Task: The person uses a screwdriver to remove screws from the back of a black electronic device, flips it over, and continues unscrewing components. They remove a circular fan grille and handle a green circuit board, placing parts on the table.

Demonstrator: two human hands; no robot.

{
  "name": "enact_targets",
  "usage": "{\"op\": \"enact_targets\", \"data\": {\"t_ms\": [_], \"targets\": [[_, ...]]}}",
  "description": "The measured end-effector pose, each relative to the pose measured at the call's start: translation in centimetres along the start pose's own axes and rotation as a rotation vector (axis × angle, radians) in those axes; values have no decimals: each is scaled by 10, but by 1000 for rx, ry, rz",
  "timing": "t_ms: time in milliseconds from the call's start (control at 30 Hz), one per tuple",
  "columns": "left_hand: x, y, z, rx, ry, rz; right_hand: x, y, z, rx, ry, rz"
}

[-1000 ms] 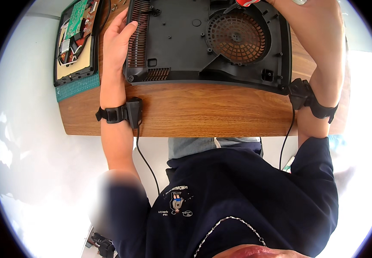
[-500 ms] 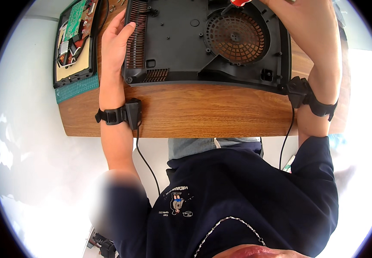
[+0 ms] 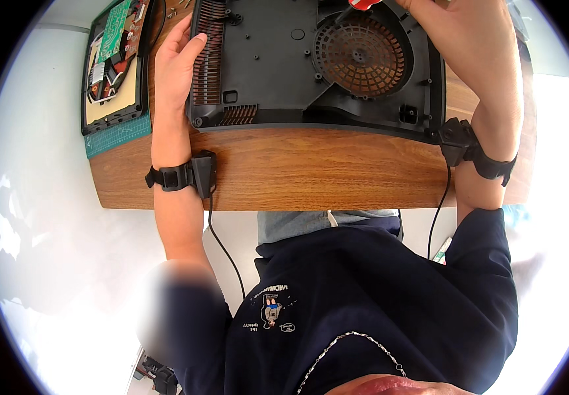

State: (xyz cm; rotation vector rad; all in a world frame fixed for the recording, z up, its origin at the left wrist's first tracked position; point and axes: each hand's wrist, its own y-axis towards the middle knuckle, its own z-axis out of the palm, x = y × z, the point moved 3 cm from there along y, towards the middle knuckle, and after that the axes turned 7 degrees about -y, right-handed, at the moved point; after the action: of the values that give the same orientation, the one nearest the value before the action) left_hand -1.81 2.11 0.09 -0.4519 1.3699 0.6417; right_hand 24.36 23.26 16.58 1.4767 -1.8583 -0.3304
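A black plastic housing [image 3: 268,79], with a slotted vent along its left side and a round fan grille [image 3: 361,56] at the right, lies on the wooden table. My left hand [image 3: 178,66] grips the housing's left edge, thumb over the slots and fingers along the outer side. From the upper right reaches my right hand [image 3: 465,29], its fingertips cut off by the top of the picture. It holds what looks like a screwdriver [image 3: 363,4] with a red and white handle. The dark shaft slants down-left to the upper rim of the fan grille; its tip is hard to make out.
On the left, a black casing [image 3: 141,105] holding a green circuit board [image 3: 115,29] and wires rests on a green cutting mat [image 3: 120,137]. Several small screws [image 3: 173,12] lie near the top edge. Cables hang from black devices strapped on both my forearms.
The red and white handle has shifted very slightly, along with my right hand. My left hand and the housing stay in place.
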Motion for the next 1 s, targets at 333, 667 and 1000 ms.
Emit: {"op": "enact_targets", "data": {"t_ms": [333,667,1000], "targets": [[2,0,-3,-10,10,-3,-7,-1,4,3,-149,-69],[-4,3,6,-37,72,12,-17,6,2,145,-459,68],[-2,0,0,-27,59,15,-25,10,-7,206,-124,-267]]}}
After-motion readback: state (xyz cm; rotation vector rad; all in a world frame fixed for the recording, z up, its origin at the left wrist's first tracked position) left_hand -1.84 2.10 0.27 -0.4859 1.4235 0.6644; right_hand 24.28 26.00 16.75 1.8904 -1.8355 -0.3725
